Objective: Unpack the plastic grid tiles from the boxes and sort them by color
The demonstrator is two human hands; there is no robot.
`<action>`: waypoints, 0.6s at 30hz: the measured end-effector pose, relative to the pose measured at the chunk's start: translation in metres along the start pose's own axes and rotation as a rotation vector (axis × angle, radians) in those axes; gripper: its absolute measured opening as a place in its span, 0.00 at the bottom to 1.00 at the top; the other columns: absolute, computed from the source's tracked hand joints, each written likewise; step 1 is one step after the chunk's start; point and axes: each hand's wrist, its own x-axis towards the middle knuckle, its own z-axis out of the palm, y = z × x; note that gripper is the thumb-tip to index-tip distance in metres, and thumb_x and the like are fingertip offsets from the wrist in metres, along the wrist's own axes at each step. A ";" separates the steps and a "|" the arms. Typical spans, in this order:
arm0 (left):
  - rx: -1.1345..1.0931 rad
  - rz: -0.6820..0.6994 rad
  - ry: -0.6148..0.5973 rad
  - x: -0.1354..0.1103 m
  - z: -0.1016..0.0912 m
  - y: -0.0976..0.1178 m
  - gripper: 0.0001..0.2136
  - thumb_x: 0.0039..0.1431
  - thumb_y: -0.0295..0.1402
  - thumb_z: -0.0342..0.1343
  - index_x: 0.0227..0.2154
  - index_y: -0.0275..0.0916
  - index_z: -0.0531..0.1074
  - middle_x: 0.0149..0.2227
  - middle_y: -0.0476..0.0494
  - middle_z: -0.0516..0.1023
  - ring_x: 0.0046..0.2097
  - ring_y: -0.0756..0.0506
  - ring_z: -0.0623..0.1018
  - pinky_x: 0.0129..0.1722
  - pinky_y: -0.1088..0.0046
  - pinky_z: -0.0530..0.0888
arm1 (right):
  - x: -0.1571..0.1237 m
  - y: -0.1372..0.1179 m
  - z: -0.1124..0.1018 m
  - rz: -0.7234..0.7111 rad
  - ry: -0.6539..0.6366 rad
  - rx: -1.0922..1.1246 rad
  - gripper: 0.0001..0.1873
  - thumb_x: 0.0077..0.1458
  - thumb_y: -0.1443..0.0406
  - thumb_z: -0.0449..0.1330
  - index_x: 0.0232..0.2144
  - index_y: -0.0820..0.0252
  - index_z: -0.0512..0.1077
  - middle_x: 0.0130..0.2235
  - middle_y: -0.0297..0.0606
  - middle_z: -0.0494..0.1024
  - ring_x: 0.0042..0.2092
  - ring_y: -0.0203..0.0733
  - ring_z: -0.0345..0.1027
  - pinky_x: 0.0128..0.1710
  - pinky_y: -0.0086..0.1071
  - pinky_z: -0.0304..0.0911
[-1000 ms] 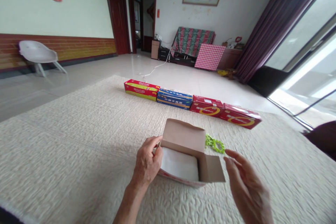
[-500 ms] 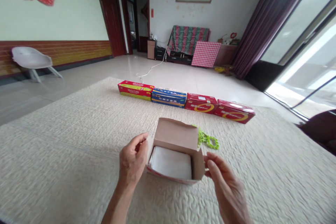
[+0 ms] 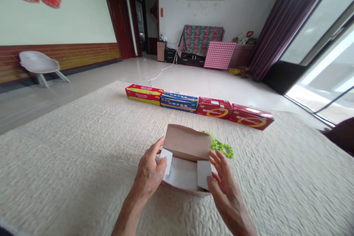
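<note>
Saw the open box (image 3: 184,191) on the cream quilted cover (image 3: 83,147), its lid (image 3: 188,142) raised along the far side. Found the left hand (image 3: 149,167) at the left end of the open box, with the left flap (image 3: 167,153) pinched between thumb and fingers. Found the right hand (image 3: 228,186) at the right end of the open box, fingers parted around the outside, thumb by the edge of the right flap (image 3: 203,173); could not tell the firmness of any contact. Noticed white contents (image 3: 184,171) inside the open box, partly under both flaps, too plain to identify. Noted the green linked piece (image 3: 227,150) just beyond the right rear corner of the open box, partly hidden by the lid, and, farther beyond it, a red-and-yellow box (image 3: 143,96), a blue box (image 3: 179,102) and two red boxes (image 3: 214,108) end to end.

Judged a crease in the left flap possible, from too tight a pinch on thin card. Thought a spring-back of the right flap likelier, from so loose a hold at its edge. Reckoned with a skid of the open box on the soft cover, from uneven pushing at both ends, and with a nudge to the green linked piece, from right fingers so near it.
</note>
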 end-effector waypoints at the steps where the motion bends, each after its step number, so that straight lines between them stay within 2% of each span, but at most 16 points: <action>1: -0.018 -0.010 0.003 0.000 0.001 0.000 0.26 0.53 0.26 0.51 0.58 0.40 0.66 0.51 0.40 0.77 0.47 0.45 0.78 0.47 0.68 0.75 | 0.001 0.002 0.001 -0.010 0.002 0.032 0.33 0.57 0.62 0.52 0.64 0.46 0.48 0.63 0.47 0.60 0.63 0.52 0.57 0.55 0.51 0.62; 3: -0.053 -0.014 0.019 -0.001 0.002 -0.001 0.27 0.53 0.26 0.51 0.58 0.40 0.66 0.49 0.41 0.78 0.46 0.45 0.78 0.47 0.68 0.75 | 0.001 0.004 0.001 -0.032 0.009 0.060 0.33 0.58 0.62 0.53 0.63 0.45 0.47 0.60 0.46 0.62 0.60 0.50 0.60 0.56 0.51 0.61; 6: -0.091 0.027 0.020 -0.002 0.000 -0.002 0.26 0.50 0.23 0.50 0.55 0.39 0.69 0.49 0.41 0.78 0.50 0.45 0.77 0.51 0.69 0.73 | 0.001 -0.001 0.000 -0.101 -0.038 -0.019 0.30 0.55 0.64 0.56 0.59 0.43 0.55 0.57 0.43 0.63 0.59 0.50 0.61 0.55 0.51 0.62; 9: -0.097 0.055 -0.002 -0.001 -0.002 -0.003 0.25 0.48 0.21 0.49 0.51 0.38 0.72 0.50 0.42 0.77 0.51 0.45 0.76 0.53 0.70 0.72 | -0.001 -0.012 -0.004 -0.187 -0.151 -0.130 0.28 0.50 0.65 0.62 0.54 0.45 0.63 0.62 0.41 0.57 0.65 0.55 0.51 0.60 0.52 0.57; 12: -0.094 0.046 -0.027 -0.001 -0.004 -0.003 0.26 0.47 0.20 0.47 0.51 0.37 0.72 0.50 0.42 0.78 0.50 0.46 0.77 0.52 0.70 0.72 | -0.003 -0.020 -0.007 -0.161 -0.255 -0.102 0.26 0.52 0.58 0.62 0.54 0.46 0.63 0.66 0.41 0.52 0.67 0.56 0.46 0.60 0.51 0.57; 15: -0.092 0.030 -0.032 -0.001 -0.005 -0.001 0.27 0.47 0.20 0.46 0.52 0.36 0.71 0.51 0.41 0.77 0.52 0.45 0.76 0.54 0.69 0.72 | -0.002 -0.019 -0.006 -0.117 -0.204 -0.081 0.19 0.59 0.55 0.55 0.53 0.47 0.65 0.65 0.41 0.55 0.66 0.53 0.49 0.60 0.49 0.57; 18: -0.116 -0.001 -0.071 0.000 -0.008 -0.002 0.27 0.48 0.20 0.46 0.53 0.36 0.71 0.53 0.41 0.76 0.53 0.45 0.75 0.56 0.68 0.70 | 0.000 -0.014 -0.003 -0.136 -0.144 -0.116 0.17 0.61 0.55 0.54 0.51 0.49 0.67 0.63 0.41 0.59 0.65 0.52 0.51 0.61 0.48 0.55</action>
